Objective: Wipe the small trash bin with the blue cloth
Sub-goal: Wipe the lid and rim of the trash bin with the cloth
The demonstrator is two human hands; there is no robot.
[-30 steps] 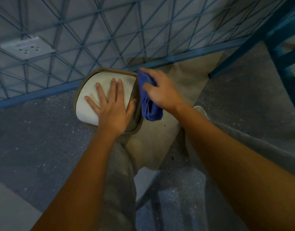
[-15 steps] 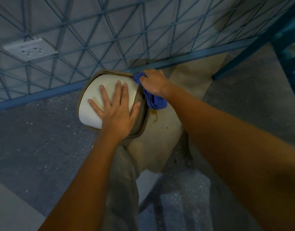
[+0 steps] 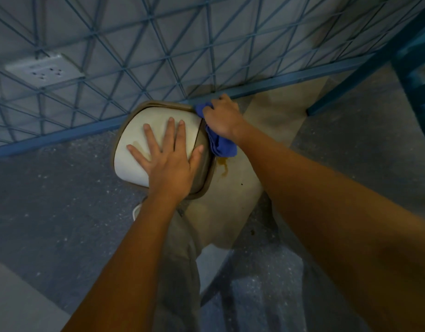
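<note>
Change: right hand [image 3: 222,121] and cloth [image 3: 221,146] shifted up along the bin's right edge toward the far corner since the earlier frames; left hand [image 3: 169,159] unmoved on the lid.
Right grip: fingers curled shut around the blue cloth, bunched, its tail hanging below the palm.
Left grip: nothing held; palm flat, fingers spread on the white lid [image 3: 134,159].
Bin [image 3: 204,185]: small, tan rim, directly under the left palm, touching the cloth at the right hand's inner side.
Stain [image 3: 224,165]: brownish drip just below the cloth's tail, on the tan sheet [image 3: 230,212].
Grille [image 3: 158,56]: blue, just beyond the right knuckles.
Socket [image 3: 42,70]: white, well left of both hands, behind the grille.
Floor [image 3: 51,200]: grey, speckled, around the bin.
</note>
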